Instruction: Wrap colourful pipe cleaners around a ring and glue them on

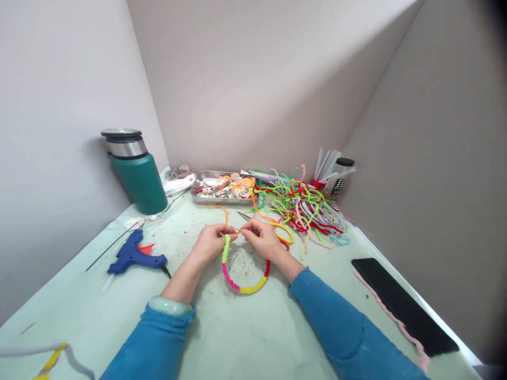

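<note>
Between my hands hangs a hoop wrapped in coloured pipe cleaner [253, 289], with green, pink, yellow and red stretches. My left hand [209, 245] pinches the hoop near its green end. Fingertips of my right hand [261, 237] are closed on a thin orange pipe cleaner [238, 231] at the top of the hoop, close to the left fingers. Part of the hoop is hidden behind my right hand. Just beyond the right hand lie scissors with a yellow handle [288, 232], partly covered by that hand.
A blue glue gun [134, 253] and a green bottle [140, 179] stand left. At the back are a metal tray [222, 200] of small coloured pieces, a heap of pipe cleaners [301, 203] and a black-lidded jar [344, 174]. A flat black object [404, 303] lies right.
</note>
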